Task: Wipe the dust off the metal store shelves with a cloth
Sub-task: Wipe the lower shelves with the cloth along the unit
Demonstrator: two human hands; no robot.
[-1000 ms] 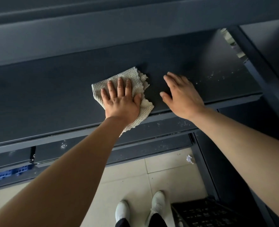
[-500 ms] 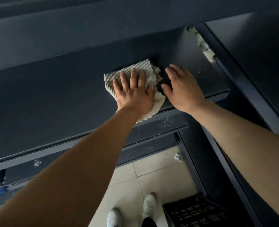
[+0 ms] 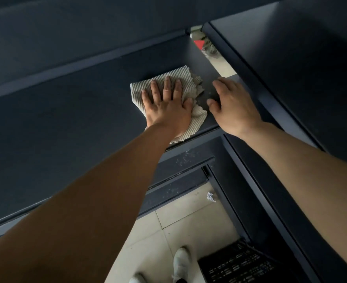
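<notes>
A ribbed beige cloth (image 3: pixel 180 78) lies flat on the dark metal shelf (image 3: pixel 66 119), close to the shelf's right end. My left hand (image 3: pixel 168 107) presses down on the cloth with fingers spread, palm covering its middle. My right hand (image 3: pixel 231 107) rests on the bare shelf just right of the cloth, fingers apart and holding nothing, its fingertips at the shelf's right edge. A corner of the cloth hangs over the shelf's front lip.
A dark upright panel (image 3: pixel 291 68) closes the shelf's right side. Lower shelf edges (image 3: pixel 184 160) carry white dust specks. Below are pale floor tiles (image 3: pixel 168 231), a scrap of white paper (image 3: pixel 210 196), a black plastic crate (image 3: pixel 242 264) and my white shoes (image 3: pixel 179 262).
My left hand has slid the cloth to the right along the shelf toward its end. My right hand has moved right too, staying just ahead of the cloth.
</notes>
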